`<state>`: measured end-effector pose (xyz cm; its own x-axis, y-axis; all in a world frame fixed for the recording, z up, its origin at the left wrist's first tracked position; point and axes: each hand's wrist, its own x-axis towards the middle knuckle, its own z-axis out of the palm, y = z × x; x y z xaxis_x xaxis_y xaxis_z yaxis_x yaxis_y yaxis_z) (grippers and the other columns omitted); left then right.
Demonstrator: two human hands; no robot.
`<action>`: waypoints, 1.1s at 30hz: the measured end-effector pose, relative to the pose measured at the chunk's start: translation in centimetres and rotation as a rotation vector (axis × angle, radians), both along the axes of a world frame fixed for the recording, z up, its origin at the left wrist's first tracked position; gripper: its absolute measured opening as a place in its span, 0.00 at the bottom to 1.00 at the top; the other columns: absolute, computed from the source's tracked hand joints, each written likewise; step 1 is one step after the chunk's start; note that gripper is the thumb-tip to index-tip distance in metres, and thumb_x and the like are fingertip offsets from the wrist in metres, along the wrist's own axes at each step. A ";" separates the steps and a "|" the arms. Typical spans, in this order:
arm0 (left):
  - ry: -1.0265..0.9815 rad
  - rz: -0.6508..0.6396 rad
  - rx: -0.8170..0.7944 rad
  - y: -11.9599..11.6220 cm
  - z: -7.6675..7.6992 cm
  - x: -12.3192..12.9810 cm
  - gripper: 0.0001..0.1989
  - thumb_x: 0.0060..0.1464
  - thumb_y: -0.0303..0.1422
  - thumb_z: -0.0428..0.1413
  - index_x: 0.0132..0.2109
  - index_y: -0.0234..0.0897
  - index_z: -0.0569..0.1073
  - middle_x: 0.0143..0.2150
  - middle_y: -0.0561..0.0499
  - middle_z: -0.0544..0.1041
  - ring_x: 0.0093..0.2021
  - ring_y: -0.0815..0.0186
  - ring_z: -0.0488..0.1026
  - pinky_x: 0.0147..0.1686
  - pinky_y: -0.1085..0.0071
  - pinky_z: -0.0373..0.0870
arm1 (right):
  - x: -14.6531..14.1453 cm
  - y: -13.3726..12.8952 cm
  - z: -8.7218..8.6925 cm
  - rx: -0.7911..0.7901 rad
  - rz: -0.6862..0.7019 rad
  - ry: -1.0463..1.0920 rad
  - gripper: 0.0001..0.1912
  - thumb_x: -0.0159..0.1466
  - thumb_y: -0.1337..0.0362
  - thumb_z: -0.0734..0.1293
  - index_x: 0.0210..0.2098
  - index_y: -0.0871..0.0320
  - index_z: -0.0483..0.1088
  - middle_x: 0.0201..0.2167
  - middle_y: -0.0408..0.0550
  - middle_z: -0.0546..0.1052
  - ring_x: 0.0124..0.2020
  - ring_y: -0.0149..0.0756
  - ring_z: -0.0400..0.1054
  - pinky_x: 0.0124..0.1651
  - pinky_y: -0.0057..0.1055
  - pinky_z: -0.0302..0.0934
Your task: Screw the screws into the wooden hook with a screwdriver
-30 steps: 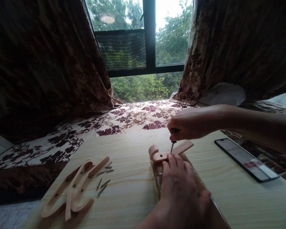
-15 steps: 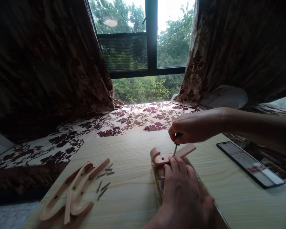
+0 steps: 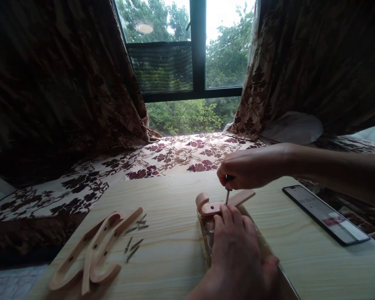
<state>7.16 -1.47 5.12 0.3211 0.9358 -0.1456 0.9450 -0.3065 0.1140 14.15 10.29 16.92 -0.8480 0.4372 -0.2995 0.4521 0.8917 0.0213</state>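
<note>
My right hand (image 3: 243, 167) is closed around the dark handle of a screwdriver (image 3: 227, 196), held almost upright. Its tip meets a screw or screw hole in a pale wooden hook (image 3: 218, 207). That hook lies across the far end of a long block wrapped in clear film (image 3: 206, 237). My left hand (image 3: 237, 246) lies over the block, thumb on the right side, fingertips holding the hook down beside the screwdriver tip. Another dark hole shows in the hook near its curled end. Much of the block is hidden under my left hand.
Several matching wooden hooks (image 3: 95, 250) lie on the left of the light wood table (image 3: 165, 258), with several loose screws (image 3: 134, 243) beside them. A phone (image 3: 325, 214) rests at the right edge. Behind are a floral-covered ledge (image 3: 175, 156), curtains and a window.
My right hand has turned slightly on the screwdriver handle and sits a little further left and lower. My left hand stays on the hook and block. The whole view has shifted slightly.
</note>
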 end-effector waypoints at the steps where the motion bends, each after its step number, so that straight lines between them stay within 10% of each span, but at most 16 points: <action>1: -0.004 -0.001 0.005 0.0 0.0 0.0 0.38 0.61 0.50 0.46 0.66 0.21 0.55 0.67 0.24 0.48 0.66 0.35 0.45 0.62 0.45 0.46 | -0.1 0.0 0.0 0.004 -0.003 -0.006 0.13 0.58 0.72 0.61 0.36 0.64 0.77 0.30 0.50 0.78 0.28 0.31 0.65 0.29 0.26 0.53; 33: -0.030 -0.036 0.242 0.0 -2.6 0.0 0.40 0.58 0.53 0.48 0.61 0.17 0.63 0.63 0.20 0.56 0.62 0.31 0.53 0.55 0.41 0.59 | 0.0 0.2 0.1 -0.015 -0.064 -0.051 0.15 0.56 0.72 0.63 0.40 0.61 0.76 0.32 0.50 0.77 0.28 0.32 0.65 0.29 0.26 0.53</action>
<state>7.19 -1.49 2.56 0.3557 0.9301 0.0914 0.9302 -0.3618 0.0615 14.11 10.44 16.99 -0.8018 0.4851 -0.3490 0.5070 0.8614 0.0327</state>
